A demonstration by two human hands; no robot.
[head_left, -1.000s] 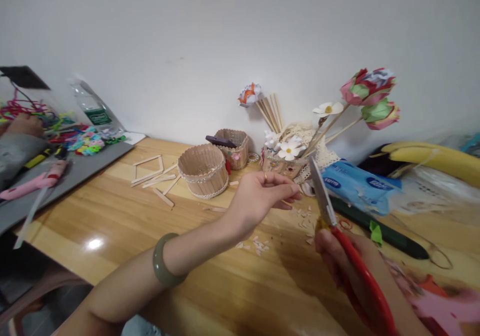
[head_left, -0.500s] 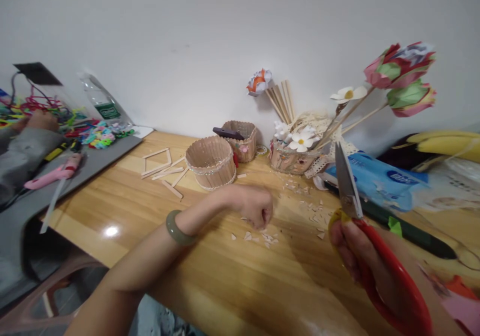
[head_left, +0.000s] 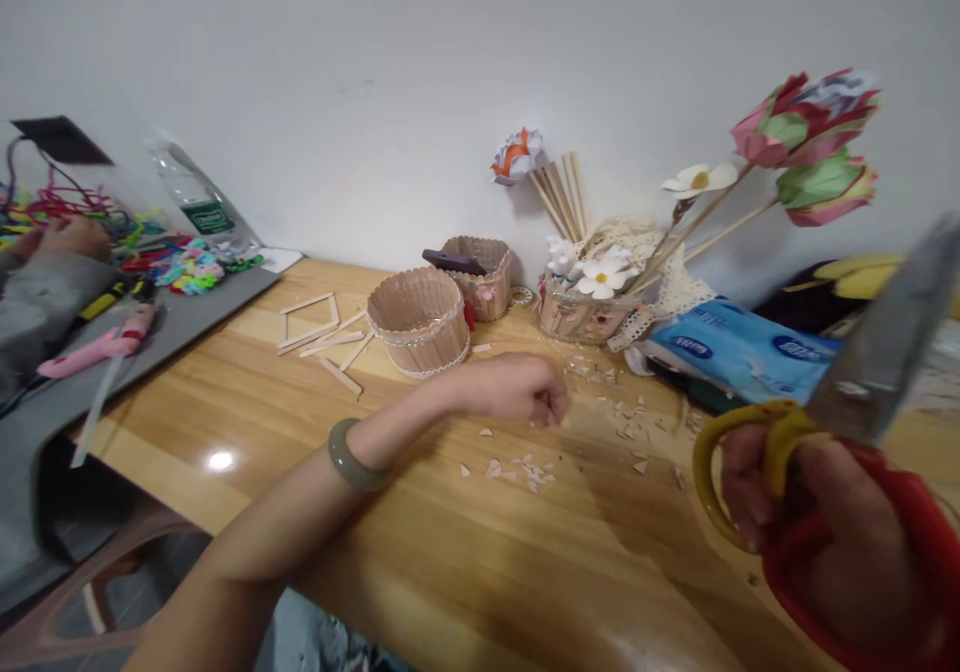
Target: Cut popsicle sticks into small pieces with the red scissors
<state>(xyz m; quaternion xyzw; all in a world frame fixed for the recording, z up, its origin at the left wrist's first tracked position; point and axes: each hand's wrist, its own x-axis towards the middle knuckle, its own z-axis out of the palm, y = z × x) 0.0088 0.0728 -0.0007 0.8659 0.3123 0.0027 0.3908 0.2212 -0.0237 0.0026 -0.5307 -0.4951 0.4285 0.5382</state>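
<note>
My left hand (head_left: 521, 390), with a green bangle (head_left: 352, 455) on the wrist, is curled closed above the tabletop. Its fingertips are turned away, so anything between them is hidden. Small wood chips (head_left: 531, 470) lie scattered just below it. At the lower right, my right hand (head_left: 851, 527) grips scissors (head_left: 874, 352) by their red and yellow handles, fingers through the loops. The blades point up and right, blurred and close together. Behind my left hand stands an oval basket made of wooden sticks (head_left: 424, 337), and a second stick basket (head_left: 487, 292) carries a dark phone-like object (head_left: 454, 261).
Flat wooden sticks (head_left: 341, 375) lie left of the baskets. A decorated holder (head_left: 577, 317) carries paper flowers and sticks, beside a blue tissue pack (head_left: 742, 347). At left are a pink glue gun (head_left: 97, 347), a bottle (head_left: 199, 197) and another person's hands (head_left: 71, 240).
My right hand has turned and shifted to the right with the scissors, which now appear larger and show the yellow loop. My left fist has moved slightly right and up.
</note>
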